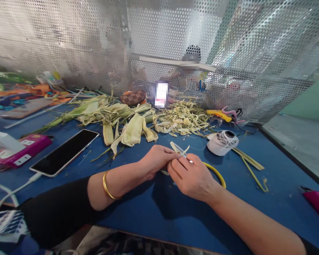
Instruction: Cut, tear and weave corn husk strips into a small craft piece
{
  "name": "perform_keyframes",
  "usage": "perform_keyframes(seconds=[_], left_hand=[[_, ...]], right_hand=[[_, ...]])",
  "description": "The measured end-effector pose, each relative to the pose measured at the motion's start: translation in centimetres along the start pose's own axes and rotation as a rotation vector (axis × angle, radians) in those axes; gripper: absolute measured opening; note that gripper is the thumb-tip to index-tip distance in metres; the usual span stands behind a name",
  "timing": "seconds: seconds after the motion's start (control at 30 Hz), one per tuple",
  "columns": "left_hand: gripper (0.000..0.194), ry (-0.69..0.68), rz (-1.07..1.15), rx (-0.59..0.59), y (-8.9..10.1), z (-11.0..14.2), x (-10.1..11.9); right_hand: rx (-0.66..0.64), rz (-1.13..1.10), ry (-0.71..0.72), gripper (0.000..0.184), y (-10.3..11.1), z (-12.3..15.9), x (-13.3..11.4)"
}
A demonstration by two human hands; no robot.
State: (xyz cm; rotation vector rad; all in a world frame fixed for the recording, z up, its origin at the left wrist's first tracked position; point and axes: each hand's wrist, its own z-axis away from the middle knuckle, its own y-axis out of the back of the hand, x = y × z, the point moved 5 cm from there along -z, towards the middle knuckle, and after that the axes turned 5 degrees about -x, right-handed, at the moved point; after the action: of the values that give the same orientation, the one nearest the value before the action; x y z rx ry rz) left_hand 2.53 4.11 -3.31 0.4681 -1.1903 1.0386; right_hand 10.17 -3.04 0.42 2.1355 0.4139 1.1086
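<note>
In the head view, the left hand is nearly closed, thumb and fingers pinching the pale husk strips, and the right hand is curled shut against them, its fingertips touching the left's; what else its palm covers, I cannot tell. The strips poke up just beyond the joined fingertips, above the tabletop. I judge them very light, dry and bendable, not slippery, but apt to split along the grain, so a gentle fingertip pinch near the gathered base suits them better than a pull on the thin ends. At least two strip ends show; the rest is hidden. Counting on, there is one thread spool just beyond and right of the right hand, one yellow ring beside its wrist, one dark-screened phone left of the left hand, and one gold bangle on the left forearm. Ahead of both hands lie one heap of wide husks and one of shredded husk, both too tangled to count singly
</note>
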Motion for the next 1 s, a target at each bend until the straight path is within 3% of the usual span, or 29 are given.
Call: perform_keyframes(seconds=[0.17,0.47,0.53,0.6,0.7,0.87,1.0], left_hand=[[0.014,0.001,0.019,0.032,0.1,0.1,0.5],[0.016,-0.012,0.044,0.048,0.2,0.0,0.8],[0.015,-0.037,0.049,0.06,0.5,-0.1,1.0],[0.016,-0.058,0.051,0.062,0.7,-0.2,1.3],[0.026,-0.059,0.031,0.045,0.8,0.0,1.9],[0.029,-0.067,-0.018,0.046,0.6,0.2,2.1],[0.018,-0.107,-0.072,0.067,0.6,-0.1,1.9]], right_hand=[[0.092,-0.025,-0.009,0.02,0.5,0.0,0.0],[0.188,-0.212,0.109,0.024,1.4,0.3,-0.3],[0.189,-0.308,-0.013,0.021,1.3,0.3,0.7],[0.178,-0.361,-0.254,0.017,0.9,0.7,2.6],[0.06,-0.375,-0.542,0.026,-0.1,1.5,4.8],[-0.189,-0.607,-0.592,0.023,-1.9,1.9,5.3],[-0.219,-0.752,-0.63,0.019,-2.0,1.8,5.0]])
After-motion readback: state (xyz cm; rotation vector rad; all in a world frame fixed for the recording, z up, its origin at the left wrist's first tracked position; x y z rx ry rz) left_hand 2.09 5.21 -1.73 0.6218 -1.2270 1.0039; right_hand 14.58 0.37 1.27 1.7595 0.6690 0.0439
